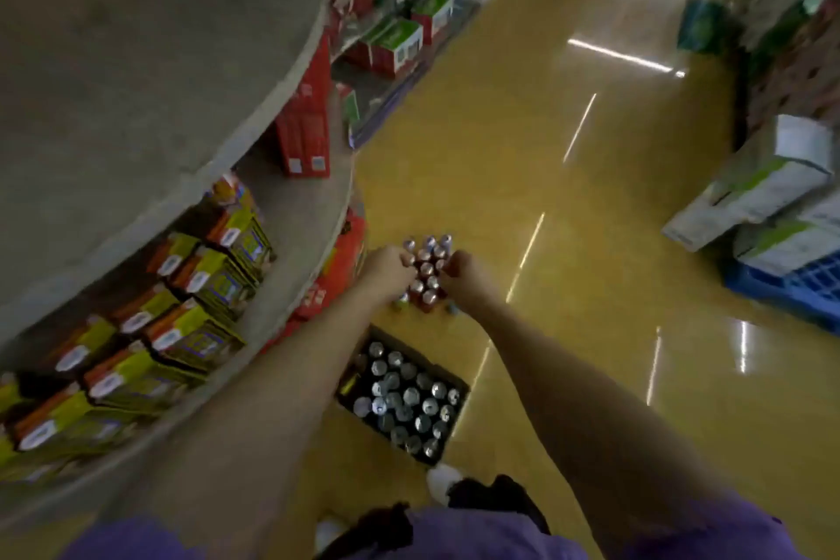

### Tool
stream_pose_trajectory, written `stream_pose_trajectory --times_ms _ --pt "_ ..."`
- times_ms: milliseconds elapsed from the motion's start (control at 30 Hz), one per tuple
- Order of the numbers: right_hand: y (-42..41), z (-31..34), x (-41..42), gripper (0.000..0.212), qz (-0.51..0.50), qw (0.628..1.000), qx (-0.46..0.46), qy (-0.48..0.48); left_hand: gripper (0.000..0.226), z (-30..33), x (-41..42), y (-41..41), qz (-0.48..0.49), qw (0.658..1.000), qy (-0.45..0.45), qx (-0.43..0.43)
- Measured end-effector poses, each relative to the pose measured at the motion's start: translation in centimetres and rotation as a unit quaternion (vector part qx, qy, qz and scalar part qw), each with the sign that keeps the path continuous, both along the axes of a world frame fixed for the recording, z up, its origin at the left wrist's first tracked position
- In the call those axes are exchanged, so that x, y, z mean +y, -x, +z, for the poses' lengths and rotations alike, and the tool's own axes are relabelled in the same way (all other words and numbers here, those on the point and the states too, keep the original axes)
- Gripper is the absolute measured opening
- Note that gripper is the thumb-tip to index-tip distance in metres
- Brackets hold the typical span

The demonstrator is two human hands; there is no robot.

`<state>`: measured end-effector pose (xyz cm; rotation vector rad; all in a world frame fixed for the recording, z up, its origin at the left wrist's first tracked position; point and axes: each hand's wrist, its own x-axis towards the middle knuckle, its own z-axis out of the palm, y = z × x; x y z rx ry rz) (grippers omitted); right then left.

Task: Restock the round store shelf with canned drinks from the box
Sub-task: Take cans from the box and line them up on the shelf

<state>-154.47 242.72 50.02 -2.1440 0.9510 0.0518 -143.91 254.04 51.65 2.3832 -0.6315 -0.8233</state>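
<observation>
Hands, left (pixel 386 266) and right (pixel 463 271), clamped on opposite sides of can cluster (pixel 427 273). Squeeze evenly, keep level, lift toward round shelf (pixel 313 214) edge above box (pixel 404 400).

Glossy yellow floor (pixel 522 127), ceiling-light reflections (pixel 620 57), blue pallet (pixel 782 286)

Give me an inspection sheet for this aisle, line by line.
Surface: glossy yellow floor.
Job's things: open box of silver-topped cans by the round shelf; cluster of red cans between the hands, support not clear.
Clutter: nothing seen.
Hands: left hand and right hand curled at the cluster's sides.
Cables: nothing seen.
Surroundings: yellow cartons, red boxes, blue crate.
</observation>
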Motion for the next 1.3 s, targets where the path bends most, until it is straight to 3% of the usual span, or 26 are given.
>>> stream_pose_trajectory --times_ms 133,233,367,567,733,900,1000,1300 --pt "1.0 -10.7 -2.9 0.018 0.024 0.997 0.048 -0.054 0.016 -5.3 -0.9 1.6 0.044 0.995 -0.073 0.051" --pt "1.2 -10.0 -1.6 0.023 0.035 0.989 0.097 -0.106 0.006 -8.0 0.1 1.9 0.075 0.989 -0.11 0.069" --pt "-0.6 -11.3 -0.3 0.017 0.06 0.976 0.158 -0.134 0.012 -10.7 1.7 0.8 0.109 0.981 -0.115 0.107" --pt "-3.2 -18.0 -0.3 0.015 0.057 0.966 0.218 -0.125 0.024 -19.5 2.5 -0.3 0.132 0.966 -0.154 0.158" --pt "-2.5 -28.8 -1.9 0.027 0.157 0.936 0.286 -0.134 0.02 -30.1 1.7 0.6 0.241 0.93 -0.17 0.217" --pt "0.1 -44.2 -3.7 0.038 0.261 0.897 0.326 -0.141 0.016 -43.9 -1.2 3.4 0.315 0.895 -0.216 0.232" --pt "2.1 -50.5 -5.3 0.024 0.233 0.903 0.332 -0.146 0.02 -52.2 -3.5 5.9 0.322 0.878 -0.238 0.263" --pt "3.9 -62.4 -4.7 0.03 0.206 0.908 0.326 -0.163 0.007 -66.7 -1.7 12.2 0.33 0.839 -0.247 0.355"
